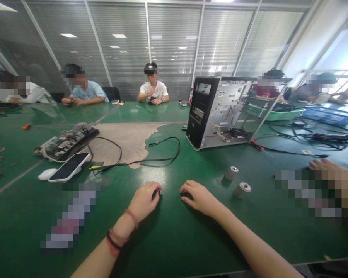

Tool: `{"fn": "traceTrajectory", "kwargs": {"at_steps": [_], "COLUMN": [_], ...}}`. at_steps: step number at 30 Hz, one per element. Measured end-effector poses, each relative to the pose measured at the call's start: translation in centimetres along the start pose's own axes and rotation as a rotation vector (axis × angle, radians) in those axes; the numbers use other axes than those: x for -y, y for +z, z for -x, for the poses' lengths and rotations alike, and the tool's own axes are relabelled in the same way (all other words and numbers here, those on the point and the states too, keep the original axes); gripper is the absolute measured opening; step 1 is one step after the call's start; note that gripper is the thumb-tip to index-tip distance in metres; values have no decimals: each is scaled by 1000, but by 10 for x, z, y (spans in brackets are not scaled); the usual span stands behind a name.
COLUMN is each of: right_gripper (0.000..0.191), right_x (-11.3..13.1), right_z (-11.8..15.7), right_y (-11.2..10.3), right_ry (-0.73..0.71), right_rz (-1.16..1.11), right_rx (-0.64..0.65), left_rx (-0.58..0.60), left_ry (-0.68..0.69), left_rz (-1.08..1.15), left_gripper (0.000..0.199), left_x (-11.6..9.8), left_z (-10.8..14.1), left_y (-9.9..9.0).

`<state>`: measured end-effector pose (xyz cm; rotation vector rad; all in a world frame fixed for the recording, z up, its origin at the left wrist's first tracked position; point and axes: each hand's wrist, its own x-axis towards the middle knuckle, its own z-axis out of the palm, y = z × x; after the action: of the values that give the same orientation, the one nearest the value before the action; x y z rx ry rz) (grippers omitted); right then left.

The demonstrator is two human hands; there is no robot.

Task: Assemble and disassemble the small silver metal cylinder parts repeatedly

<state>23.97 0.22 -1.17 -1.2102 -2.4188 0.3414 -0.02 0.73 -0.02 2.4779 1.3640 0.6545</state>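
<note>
My left hand (146, 199) rests on the green table (162, 239) with its fingers curled in. A tiny dark thing shows at the tips of its thumb and forefinger, too small to name. Facing it across a short gap, my right hand (197, 196) lies with bent fingers, the thumb a little apart from them. Nothing shows between those fingers, though the palm side is hidden. Two short metal cylinders stand to the right of my right hand: a nearer one (243, 190) and a farther one (231, 173).
An open computer case (204, 116) stands beyond my right hand, a red screwdriver (257, 145) beside it. Left lie a phone (69, 167), a circuit-board assembly (66, 143) and a black cable (165, 159). At right are another person's hand (326, 170), cables and baskets (330, 116). Several people sit opposite.
</note>
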Motion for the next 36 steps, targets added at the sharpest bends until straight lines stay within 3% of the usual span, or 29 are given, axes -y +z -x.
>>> {"fn": "traceTrajectory", "kwargs": {"at_steps": [5,8,10,13,15,17,20,24,36], "right_gripper": [6,7,9,15,18,20,21,21,18], "right_x": [-1,-12,-31,-77,-110,-137,-157,-158,-161], "right_z": [-1,0,5,23,40,54,65,65,69], "right_y": [2,-15,-36,-70,-86,-91,-87,-81,-82], "right_ry": [-10,-3,60,311,479,592,651,655,672], "right_rz": [-34,-73,-82,-7,63,94,95,96,148], "right_rx": [-20,-63,-212,-614,-752,-723,-568,-459,-422], "left_rx": [-7,-18,-23,-22,-18,-15,-17,-21,-6], "left_ry": [2,-1,-4,-3,1,6,10,11,0], "left_rz": [4,8,10,18,29,40,39,27,21], "left_gripper": [17,18,18,18,18,18,18,18,18], "left_x": [2,3,3,3,2,1,1,1,1], "left_z": [0,0,0,1,0,0,0,0,0], "left_y": [1,1,1,1,1,1,1,0,0]}}
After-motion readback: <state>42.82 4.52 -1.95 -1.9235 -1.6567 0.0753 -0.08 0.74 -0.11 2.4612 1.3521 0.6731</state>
